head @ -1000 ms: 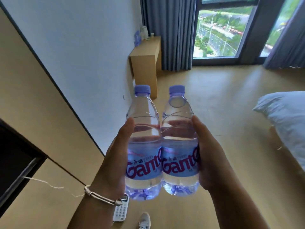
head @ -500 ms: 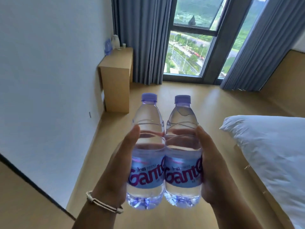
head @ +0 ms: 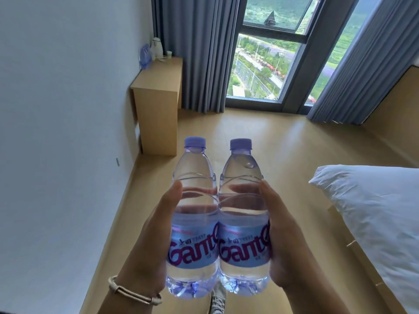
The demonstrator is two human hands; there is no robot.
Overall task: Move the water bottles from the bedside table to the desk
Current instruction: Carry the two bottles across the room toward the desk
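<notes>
Two clear water bottles with purple caps and blue labels stand upright side by side in front of me, touching each other. My left hand (head: pixel 149 241) grips the left bottle (head: pixel 193 177), fingers wrapped behind it. My right hand (head: pixel 285 241) grips the right bottle (head: pixel 241 177) the same way. A wooden desk (head: pixel 158 87) stands ahead against the left wall, beside the curtain. On its far end sit another bottle (head: pixel 144 56), a white kettle (head: pixel 157 48) and a small cup (head: pixel 169 53).
A white wall runs along the left. A bed with a white duvet (head: pixel 376 214) fills the right side. Wood floor (head: pixel 260 137) stretches between them toward the window (head: pixel 265 62) and grey curtains (head: pixel 199 51). My shoe (head: pixel 217 302) shows below the bottles.
The view has swung right and moved forward; the desk now looks closer and the dark cabinet at left has left the frame. Both hands keep holding the bottles the same way.
</notes>
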